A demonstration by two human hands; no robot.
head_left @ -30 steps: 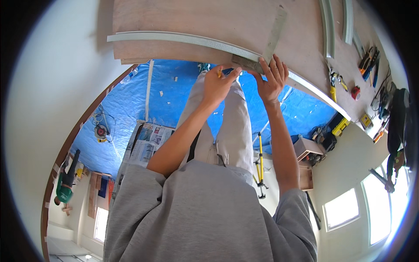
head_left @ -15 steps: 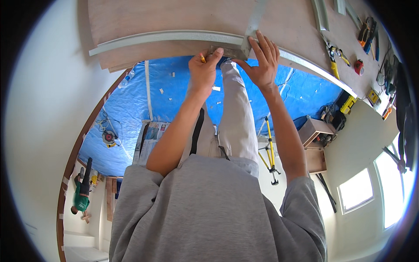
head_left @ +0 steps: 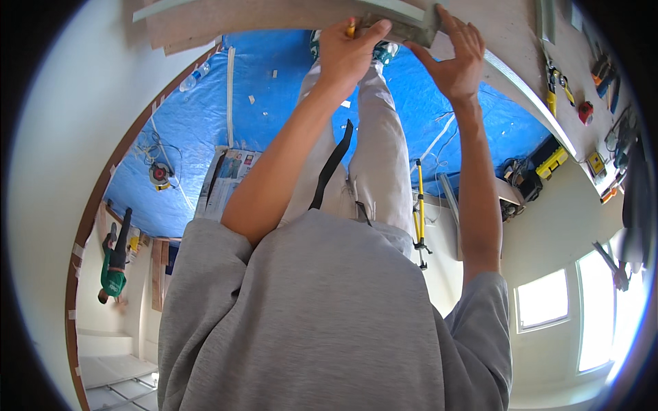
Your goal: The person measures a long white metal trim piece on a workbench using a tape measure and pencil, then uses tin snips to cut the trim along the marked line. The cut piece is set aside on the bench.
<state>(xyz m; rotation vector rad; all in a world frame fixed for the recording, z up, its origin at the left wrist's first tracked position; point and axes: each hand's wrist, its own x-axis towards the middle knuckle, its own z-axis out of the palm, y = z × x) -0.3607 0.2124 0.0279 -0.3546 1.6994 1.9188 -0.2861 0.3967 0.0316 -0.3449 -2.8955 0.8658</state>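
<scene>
at the counter's [head_left: 199,27] near edge, square [head_left: 412,32] may skew if right hand [head_left: 458,70], fingers spread, eases; left hand [head_left: 345,56] pinches pencil [head_left: 351,27].

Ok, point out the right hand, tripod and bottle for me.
Right hand [head_left: 460,70]: head view, on the back of the hand.
Tripod [head_left: 421,205]: head view, on its yellow leg.
Bottle [head_left: 195,77]: head view, on its side.

The metal strip [head_left: 404,8] is silvery, the pencil [head_left: 351,27] yellow-orange, the sheet [head_left: 274,109] blue, the shirt [head_left: 322,308] flecked grey.
</scene>
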